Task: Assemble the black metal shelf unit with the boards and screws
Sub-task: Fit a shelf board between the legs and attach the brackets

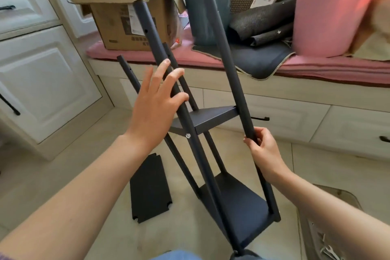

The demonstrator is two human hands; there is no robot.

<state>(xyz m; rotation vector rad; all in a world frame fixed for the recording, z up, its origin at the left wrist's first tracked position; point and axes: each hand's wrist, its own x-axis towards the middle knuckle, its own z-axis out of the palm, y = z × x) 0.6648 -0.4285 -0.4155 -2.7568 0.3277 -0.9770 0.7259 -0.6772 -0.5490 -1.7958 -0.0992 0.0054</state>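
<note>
A partly built black metal shelf unit [213,120] stands tilted on the floor, with a lower board [242,202] and a middle board [211,118] fixed between its poles. A silver screw [187,135] shows on the front left pole. My left hand [157,101] is spread open, its fingers straight and resting against that front left pole [147,27]. My right hand [264,150] grips the right pole [223,48] near the middle. A loose black board [148,188] lies flat on the floor to the left.
A cardboard box [128,12], a grey bin [206,6], dark mats [261,25] and a pink tub [329,10] crowd the pink-cushioned bench behind. White cabinets [40,74] stand at the left. A clear bag with hardware [325,245] lies on a stool at the lower right.
</note>
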